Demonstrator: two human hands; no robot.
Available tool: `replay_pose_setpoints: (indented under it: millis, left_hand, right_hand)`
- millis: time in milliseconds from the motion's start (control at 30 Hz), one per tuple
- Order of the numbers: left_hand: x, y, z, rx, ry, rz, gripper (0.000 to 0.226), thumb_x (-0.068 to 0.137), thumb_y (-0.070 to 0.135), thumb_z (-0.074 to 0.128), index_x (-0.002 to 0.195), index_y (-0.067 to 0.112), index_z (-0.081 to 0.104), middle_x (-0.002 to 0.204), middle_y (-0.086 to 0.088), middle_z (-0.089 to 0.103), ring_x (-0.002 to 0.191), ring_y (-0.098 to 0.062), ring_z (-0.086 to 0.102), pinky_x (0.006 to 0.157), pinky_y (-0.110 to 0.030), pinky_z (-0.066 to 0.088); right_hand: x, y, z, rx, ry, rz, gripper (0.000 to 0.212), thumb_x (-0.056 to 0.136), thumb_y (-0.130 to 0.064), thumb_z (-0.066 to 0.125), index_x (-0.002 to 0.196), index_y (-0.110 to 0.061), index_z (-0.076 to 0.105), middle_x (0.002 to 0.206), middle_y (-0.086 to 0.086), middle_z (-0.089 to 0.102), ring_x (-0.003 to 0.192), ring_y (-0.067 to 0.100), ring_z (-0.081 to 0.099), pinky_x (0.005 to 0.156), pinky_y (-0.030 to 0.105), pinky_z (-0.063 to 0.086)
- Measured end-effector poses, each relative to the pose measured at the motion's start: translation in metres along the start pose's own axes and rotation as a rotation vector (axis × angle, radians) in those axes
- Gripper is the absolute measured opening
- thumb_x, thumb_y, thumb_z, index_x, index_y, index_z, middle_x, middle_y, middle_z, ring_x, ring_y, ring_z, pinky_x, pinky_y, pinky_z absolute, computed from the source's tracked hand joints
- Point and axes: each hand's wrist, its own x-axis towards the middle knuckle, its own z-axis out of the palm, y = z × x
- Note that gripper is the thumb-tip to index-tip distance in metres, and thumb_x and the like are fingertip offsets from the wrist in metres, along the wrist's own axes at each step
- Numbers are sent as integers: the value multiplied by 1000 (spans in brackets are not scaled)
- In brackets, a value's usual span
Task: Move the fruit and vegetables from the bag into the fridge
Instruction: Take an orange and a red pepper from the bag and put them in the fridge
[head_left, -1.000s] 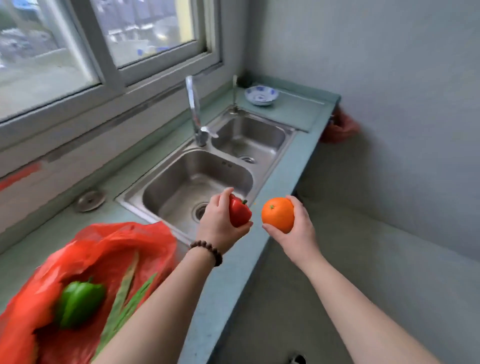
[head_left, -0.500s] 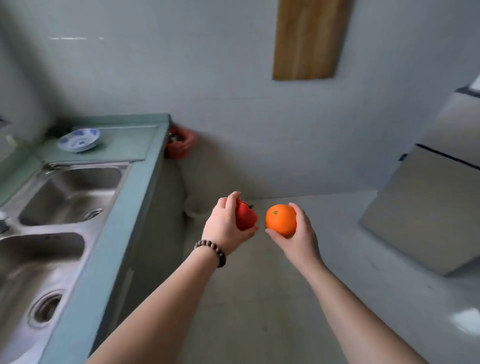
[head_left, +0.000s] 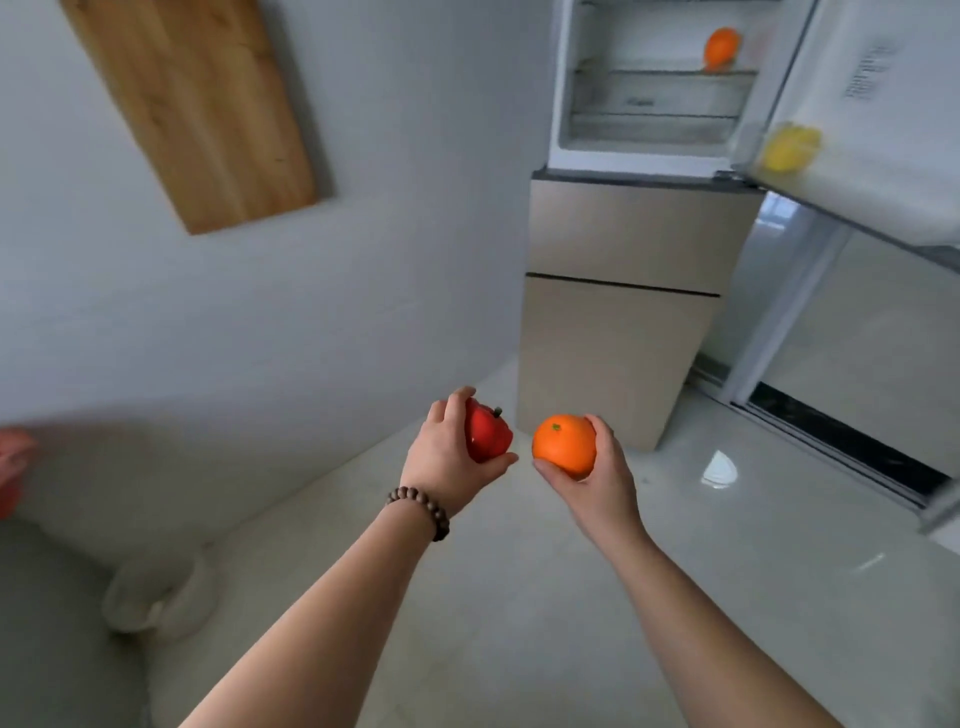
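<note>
The fridge (head_left: 631, 312) stands ahead of you with its top compartment open and its door (head_left: 878, 104) swung out to the right; an orange fruit (head_left: 721, 48) already sits on an upper shelf and something yellow (head_left: 789, 148) in the door rack. The floor between you and it looks open. Your left hand (head_left: 447, 457) curls round a red pepper (head_left: 488, 435); your right hand (head_left: 597, 473) cups an orange (head_left: 564, 446) from below and behind. Both probably feel light, firm and smooth, so keep your fingers wrapped wide. Mind the door's lower edge as you reach in.
</note>
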Motion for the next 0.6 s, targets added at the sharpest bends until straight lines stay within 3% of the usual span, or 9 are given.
replay_pose_setpoints:
  millis: [333,600]
  left_hand:
    - [146,8,62,-58,-99,90,89,66,49,78,136,27,28,131,4,42,109,-18,53,88,-30,49]
    - [336,4,69,-119,-126,138,88,65,51,77,135,30,28,132,4,42,106,-18,54,88,-35,52]
  right_hand:
    - [128,37,-1,-20,144,74,80,69,-40,79,135,-24,36,133,-1,47,115,21,50,90,30,41]
    - [305,17,32,-33,227,62,82,69,-34,80,137,-21,36,135,1,45,111,14,47,88,26,37]
